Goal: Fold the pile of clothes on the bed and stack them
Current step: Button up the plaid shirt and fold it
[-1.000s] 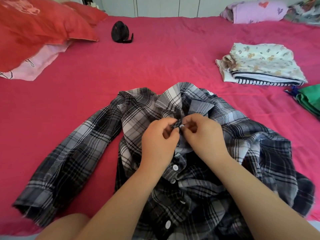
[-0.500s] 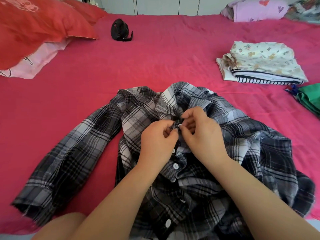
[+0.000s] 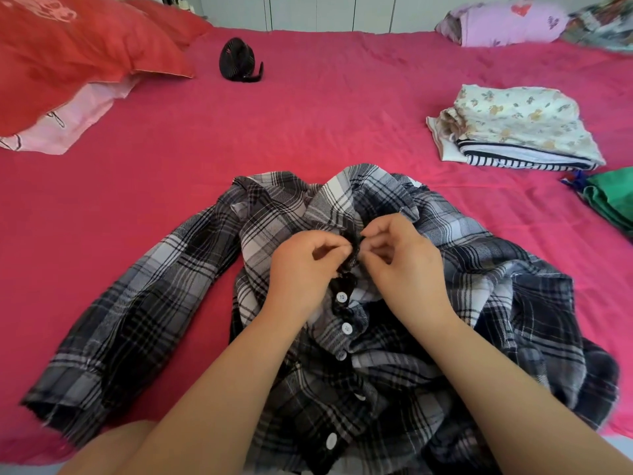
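A black, grey and white plaid shirt (image 3: 164,303) lies front up on the pink bed (image 3: 308,125), collar pointing away, one sleeve stretched to the lower left. Its right side is bunched. My left hand (image 3: 305,265) and my right hand (image 3: 407,265) meet just below the collar and each pinches an edge of the button strip. Several white buttons run down the strip toward me. A stack of folded clothes (image 3: 513,128), floral on top and striped beneath, sits at the right.
Folded green cloth (image 3: 613,200) lies at the right edge. Red pillows (image 3: 78,53) and a pink one are at the upper left, a small black fan (image 3: 238,60) beyond them. Purple and patterned bedding (image 3: 510,24) lies at the far right.
Both hands have stayed at the top of the button strip, shifting slightly up toward the collar. The fingers have worked the fabric there; the shirt has barely moved.
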The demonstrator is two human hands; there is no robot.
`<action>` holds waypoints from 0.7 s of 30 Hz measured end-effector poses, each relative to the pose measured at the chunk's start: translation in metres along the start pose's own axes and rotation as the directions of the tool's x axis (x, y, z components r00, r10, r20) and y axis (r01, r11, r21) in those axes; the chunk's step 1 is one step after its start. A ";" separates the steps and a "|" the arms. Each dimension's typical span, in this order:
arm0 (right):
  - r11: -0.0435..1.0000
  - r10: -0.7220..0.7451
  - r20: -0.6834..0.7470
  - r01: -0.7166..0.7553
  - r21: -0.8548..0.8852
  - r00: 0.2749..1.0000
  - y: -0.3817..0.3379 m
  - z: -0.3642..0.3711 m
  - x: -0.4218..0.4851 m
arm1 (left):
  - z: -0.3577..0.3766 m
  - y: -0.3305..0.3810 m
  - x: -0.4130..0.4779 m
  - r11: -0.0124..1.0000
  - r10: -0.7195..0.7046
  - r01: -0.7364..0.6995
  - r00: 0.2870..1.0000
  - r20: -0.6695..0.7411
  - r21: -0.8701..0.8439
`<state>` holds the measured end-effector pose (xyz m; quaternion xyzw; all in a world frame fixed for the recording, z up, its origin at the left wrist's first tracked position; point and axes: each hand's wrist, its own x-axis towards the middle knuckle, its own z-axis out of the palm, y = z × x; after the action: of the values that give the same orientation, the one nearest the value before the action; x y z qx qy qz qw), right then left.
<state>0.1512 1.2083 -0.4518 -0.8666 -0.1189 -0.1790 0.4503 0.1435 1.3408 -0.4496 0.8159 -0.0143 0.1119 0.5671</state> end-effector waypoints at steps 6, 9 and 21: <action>0.963 0.193 -0.007 -0.188 0.193 0.981 0.003 0.005 -0.001 | 0.004 -0.003 0.000 0.988 0.087 -0.078 0.994 -0.064 0.136; 0.893 0.323 0.030 -0.315 0.320 0.946 0.005 0.007 0.000 | 0.009 -0.005 0.000 0.971 0.167 -0.146 0.981 -0.099 0.189; 0.739 0.393 0.217 -0.447 0.505 0.894 0.004 0.004 0.007 | 0.020 -0.011 -0.005 0.921 0.277 -0.224 0.952 -0.132 0.318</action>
<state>0.1597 1.2094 -0.4535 -0.7150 0.0125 0.0099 0.6989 0.1432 1.3251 -0.4671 0.8708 -0.0521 0.2554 0.4169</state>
